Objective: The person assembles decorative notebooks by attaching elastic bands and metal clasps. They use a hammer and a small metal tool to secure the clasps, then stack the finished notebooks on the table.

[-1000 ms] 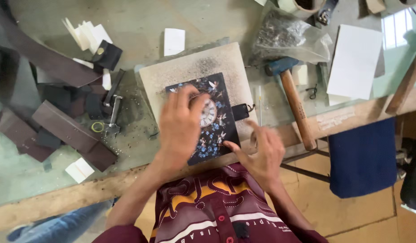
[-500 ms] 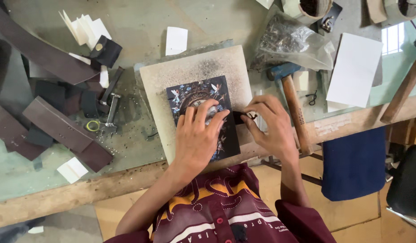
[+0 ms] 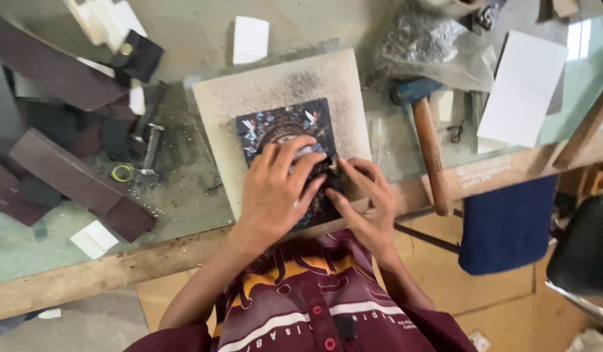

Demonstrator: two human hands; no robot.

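On the bench (image 3: 184,195), atop the pale slab (image 3: 275,85), lies the dark inlaid panel (image 3: 285,124); the left hand (image 3: 275,189) presses it flat, fingers spread, for the fitting step. At its right edge the right hand (image 3: 363,202) pinches a small piece, which next needs careful seating. Since half a second ago, both hands sit slightly lower on the panel, baring more of its top.

Left hand (image 3: 275,189) lies flat, fingers spread; right hand (image 3: 363,199) pinches beside it.

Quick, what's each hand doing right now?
Left hand: open, fingers spread flat on the dark decorated panel.
Right hand: fingertips pinched at the panel's right edge; whether they grip anything cannot be told.
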